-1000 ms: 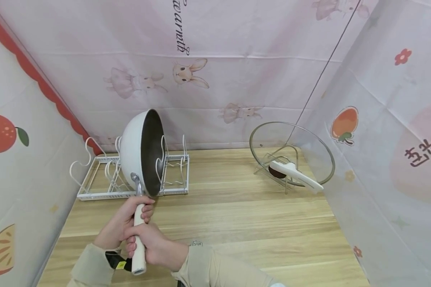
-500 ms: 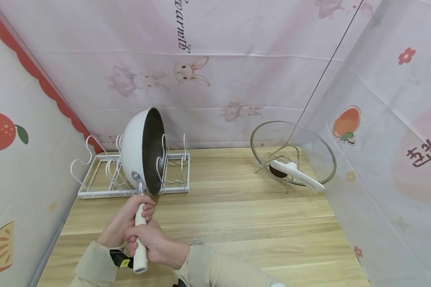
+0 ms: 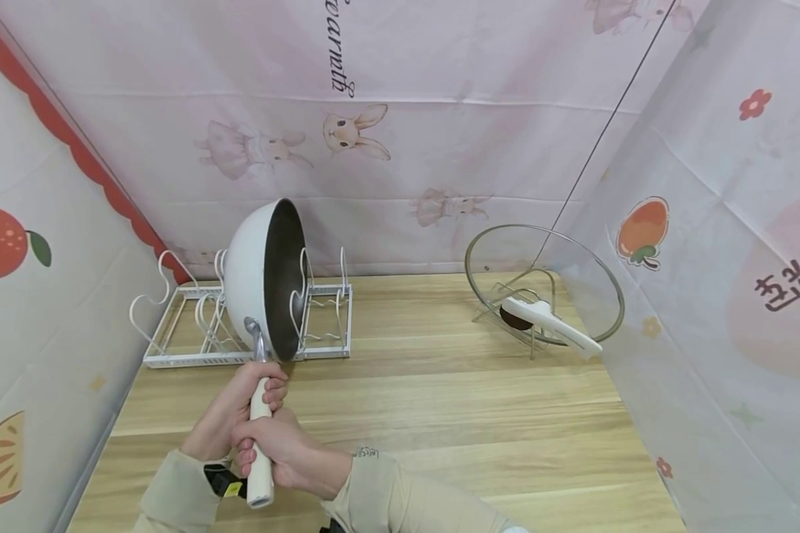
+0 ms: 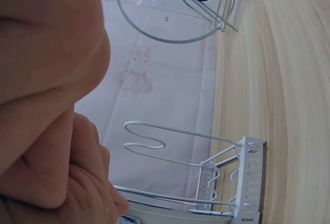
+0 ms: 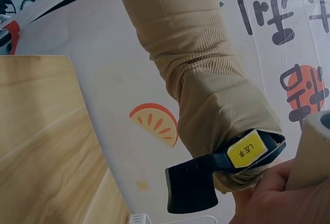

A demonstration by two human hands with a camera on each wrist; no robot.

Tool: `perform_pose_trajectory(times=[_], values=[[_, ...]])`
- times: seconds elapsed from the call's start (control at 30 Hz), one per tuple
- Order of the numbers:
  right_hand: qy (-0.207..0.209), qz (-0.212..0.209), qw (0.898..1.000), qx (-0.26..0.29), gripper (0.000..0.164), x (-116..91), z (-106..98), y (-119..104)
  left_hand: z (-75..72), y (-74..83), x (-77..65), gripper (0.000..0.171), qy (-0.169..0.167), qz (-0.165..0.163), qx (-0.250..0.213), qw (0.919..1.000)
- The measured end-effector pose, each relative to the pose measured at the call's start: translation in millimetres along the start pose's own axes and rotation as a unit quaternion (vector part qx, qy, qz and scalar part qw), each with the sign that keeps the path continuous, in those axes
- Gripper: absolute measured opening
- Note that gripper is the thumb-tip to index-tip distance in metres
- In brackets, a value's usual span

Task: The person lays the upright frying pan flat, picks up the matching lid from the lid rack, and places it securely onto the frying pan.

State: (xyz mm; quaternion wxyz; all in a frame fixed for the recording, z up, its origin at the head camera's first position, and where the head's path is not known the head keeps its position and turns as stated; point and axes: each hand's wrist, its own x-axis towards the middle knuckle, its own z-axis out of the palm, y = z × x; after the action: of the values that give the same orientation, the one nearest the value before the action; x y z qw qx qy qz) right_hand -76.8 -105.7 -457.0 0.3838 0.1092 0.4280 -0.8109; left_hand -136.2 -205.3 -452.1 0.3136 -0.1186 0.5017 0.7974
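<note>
Soft, even brightness fills the head view, with a pale sheen on the tabletop [image 3: 433, 414] toward six o'clock and wide-lens stretching of the patterned cloth [image 3: 727, 244] at three. The left wrist view is dimmer, the hands [image 4: 46, 59] shaded at nine o'clock, white glare streaking the glass lid [image 4: 154, 7] at twelve. The right wrist view looks muted, its yellow label [image 5: 247, 150] crisp at four.

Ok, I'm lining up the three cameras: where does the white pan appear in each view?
Head: the white pan is left of centre, opening facing right.
Left wrist: only a strip of its bowl shows, along the bottom edge.
Right wrist: only the end of its handle shows, at the lower right edge.
Shared landmark: the wooden tabletop, in all three.
</note>
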Motion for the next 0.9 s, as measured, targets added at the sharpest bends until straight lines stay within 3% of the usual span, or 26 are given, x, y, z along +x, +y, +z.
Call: perform_pose_trajectory(times=[0.9], values=[[-0.002, -0.006, 1.0, 0.015, 0.024, -6.1, 3.8, -2.0, 1.1, 2.3, -3.2, 0.037, -0.03, 0.017, -0.004, 0.9994]])
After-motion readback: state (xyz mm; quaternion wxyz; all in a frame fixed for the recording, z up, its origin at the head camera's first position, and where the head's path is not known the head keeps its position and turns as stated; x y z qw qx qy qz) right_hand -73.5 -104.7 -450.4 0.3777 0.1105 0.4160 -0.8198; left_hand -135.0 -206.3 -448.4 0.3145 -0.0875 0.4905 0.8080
